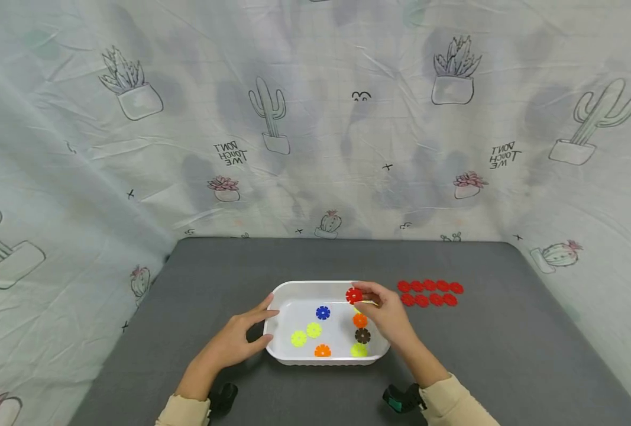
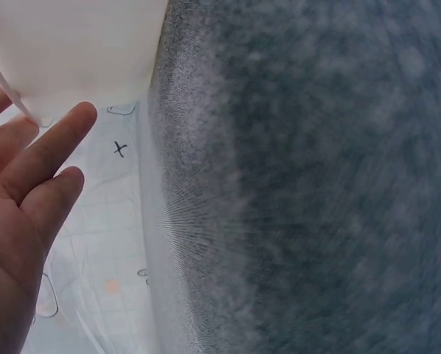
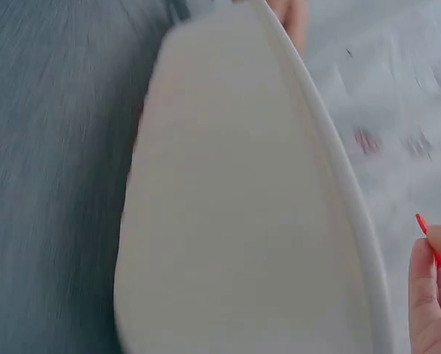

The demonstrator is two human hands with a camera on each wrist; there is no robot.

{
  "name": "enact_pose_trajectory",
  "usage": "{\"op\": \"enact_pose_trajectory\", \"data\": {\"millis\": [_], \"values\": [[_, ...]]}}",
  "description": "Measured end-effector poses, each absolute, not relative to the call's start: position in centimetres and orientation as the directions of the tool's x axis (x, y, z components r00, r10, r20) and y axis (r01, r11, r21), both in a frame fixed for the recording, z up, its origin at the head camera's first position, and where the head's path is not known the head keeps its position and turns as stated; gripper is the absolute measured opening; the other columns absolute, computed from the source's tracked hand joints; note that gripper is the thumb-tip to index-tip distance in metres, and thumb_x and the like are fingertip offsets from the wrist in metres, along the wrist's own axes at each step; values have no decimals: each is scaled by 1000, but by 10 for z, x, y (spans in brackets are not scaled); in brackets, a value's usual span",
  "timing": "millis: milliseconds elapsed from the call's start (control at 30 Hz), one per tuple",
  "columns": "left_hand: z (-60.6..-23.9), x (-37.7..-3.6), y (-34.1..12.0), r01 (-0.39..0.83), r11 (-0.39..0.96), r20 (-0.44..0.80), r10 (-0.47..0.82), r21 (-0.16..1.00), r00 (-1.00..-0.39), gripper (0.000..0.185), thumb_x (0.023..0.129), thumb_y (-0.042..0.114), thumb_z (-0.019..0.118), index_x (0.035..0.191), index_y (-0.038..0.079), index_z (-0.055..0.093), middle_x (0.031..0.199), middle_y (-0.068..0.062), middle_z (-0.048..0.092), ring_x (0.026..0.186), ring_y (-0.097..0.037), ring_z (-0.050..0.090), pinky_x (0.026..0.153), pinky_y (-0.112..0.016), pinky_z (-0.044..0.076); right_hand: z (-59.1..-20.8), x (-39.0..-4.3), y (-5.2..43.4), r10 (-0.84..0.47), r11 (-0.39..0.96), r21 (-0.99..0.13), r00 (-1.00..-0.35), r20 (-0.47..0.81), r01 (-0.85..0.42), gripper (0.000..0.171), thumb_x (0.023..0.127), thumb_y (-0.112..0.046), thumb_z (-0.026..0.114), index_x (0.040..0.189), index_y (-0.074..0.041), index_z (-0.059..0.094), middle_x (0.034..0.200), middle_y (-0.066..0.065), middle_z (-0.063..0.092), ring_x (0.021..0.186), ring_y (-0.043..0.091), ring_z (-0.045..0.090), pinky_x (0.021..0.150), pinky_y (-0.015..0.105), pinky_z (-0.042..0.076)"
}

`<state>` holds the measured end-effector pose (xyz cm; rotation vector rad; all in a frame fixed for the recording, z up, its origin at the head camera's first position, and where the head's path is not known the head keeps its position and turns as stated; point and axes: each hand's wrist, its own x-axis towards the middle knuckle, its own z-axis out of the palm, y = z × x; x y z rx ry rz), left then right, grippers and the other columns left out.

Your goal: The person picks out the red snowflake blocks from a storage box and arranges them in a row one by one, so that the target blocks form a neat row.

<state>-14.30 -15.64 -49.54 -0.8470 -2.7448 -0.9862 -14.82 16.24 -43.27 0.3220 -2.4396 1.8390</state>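
A red notched plastic disc (image 1: 353,295) is pinched between the thumb and fingers of my right hand (image 1: 388,310), above the right side of a white tray (image 1: 288,305). In the right wrist view the disc (image 3: 440,259) appears edge-on between the fingertips, beyond the tray's outer wall (image 3: 228,192). My left hand (image 1: 235,337) rests at the tray's left rim with fingers spread. Inside the tray lie a blue disc (image 1: 323,312), a black disc (image 1: 362,335), orange discs (image 1: 323,351) and several yellow-green discs (image 1: 298,338).
Several red discs (image 1: 429,285) lie in two rows on the grey table (image 1: 230,260), right of the tray. A cactus-print curtain (image 1: 315,130) hangs behind and at the sides. Dark wrist devices (image 1: 403,399) sit by both cuffs.
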Motion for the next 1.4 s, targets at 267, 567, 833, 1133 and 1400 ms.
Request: {"op": "enact_pose_trajectory", "data": {"millis": [267,567,833,1133,1400], "values": [[-499,-142,-158,523,643,270,455,560,-849,47,82,26,63,126,15,52,145,-2,31,126,-20,38,95,-46,40,-469,-166,244,115,252,-947,-965,235,-201,40,79,-11,66,117,0,57,110,9,58,87,4,53,69,11,48],[-499,-141,-158,508,654,258,445,561,-858,46,82,28,62,126,16,52,145,0,30,126,-18,38,95,-46,40,-493,-180,318,360,221,-975,-926,114,-34,43,80,-10,65,121,-1,54,91,-14,57,82,-6,53,66,8,45],[-496,-141,-157,514,648,258,453,562,-854,46,83,27,62,126,15,52,145,-2,31,126,-19,38,95,-46,40,-504,-189,351,457,269,-957,-889,23,113,43,83,-10,61,123,1,51,80,-22,54,71,-9,50,61,12,45],[-495,-141,-156,519,647,260,457,559,-851,47,83,28,62,126,15,52,145,-1,30,127,-19,38,95,-46,40,-517,-197,364,477,433,-878,-878,30,205,40,83,-8,59,122,1,53,105,14,58,65,-12,44,51,12,40],[-495,-142,-156,517,651,248,464,556,-851,46,83,27,61,127,16,52,145,-1,30,127,-19,37,96,-46,39,-518,-195,367,438,595,-780,-892,114,193,37,82,-11,62,116,2,57,103,22,60,63,-12,42,53,13,39]]}}
